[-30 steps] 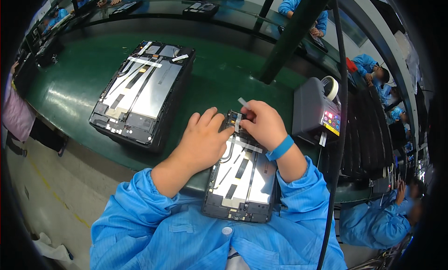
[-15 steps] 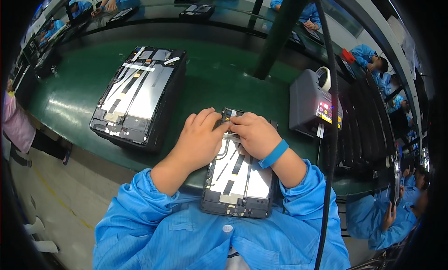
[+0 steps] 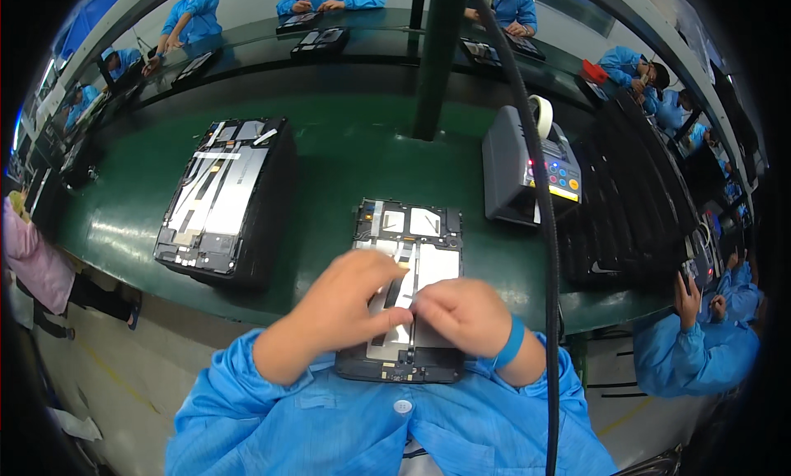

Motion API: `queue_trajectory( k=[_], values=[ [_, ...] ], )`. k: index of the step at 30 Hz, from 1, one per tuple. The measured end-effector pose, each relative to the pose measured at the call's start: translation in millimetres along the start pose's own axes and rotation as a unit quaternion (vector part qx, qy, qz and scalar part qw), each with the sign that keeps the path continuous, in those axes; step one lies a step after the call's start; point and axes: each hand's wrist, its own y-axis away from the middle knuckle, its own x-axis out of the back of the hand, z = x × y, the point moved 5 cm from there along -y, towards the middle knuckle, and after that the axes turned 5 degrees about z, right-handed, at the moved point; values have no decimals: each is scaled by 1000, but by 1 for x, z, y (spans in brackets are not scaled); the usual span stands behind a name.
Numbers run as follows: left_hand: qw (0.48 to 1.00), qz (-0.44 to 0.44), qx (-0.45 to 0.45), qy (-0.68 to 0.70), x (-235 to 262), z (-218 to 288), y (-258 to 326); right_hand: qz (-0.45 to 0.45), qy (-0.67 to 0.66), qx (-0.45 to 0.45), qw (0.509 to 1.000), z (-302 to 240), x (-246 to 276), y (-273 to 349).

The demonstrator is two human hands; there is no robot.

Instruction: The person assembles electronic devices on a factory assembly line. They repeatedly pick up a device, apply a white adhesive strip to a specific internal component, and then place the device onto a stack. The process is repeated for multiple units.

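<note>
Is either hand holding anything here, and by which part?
Both hands, left hand and right hand, press fingertips on the lower middle of the opened tablet. Whether they pinch something small cannot be told.

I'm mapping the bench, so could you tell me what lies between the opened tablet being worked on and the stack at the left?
Only bare green table separates the opened tablet from the stack, in the head view.

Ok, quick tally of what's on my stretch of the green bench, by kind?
Opened tablets, back side up: 2, one under both hands, one to its left.
Grey tape dispenser: 1.
Stack of black trays: 1.
Total: 4.
</note>
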Motion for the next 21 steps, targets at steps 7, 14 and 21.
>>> queue_trajectory(
  k=[7,14,21],
  values=[
    [998,31,31,44,-26,16,-6,137,-191,-176,956,15,6,22],
    [995,-39,53,-76,-43,5,-42,178,-196,-143,954,47,26,31],
    [971,-32,-9,-235,-64,-17,-66,201,-204,-186,940,98,39,-4]
  ],
)
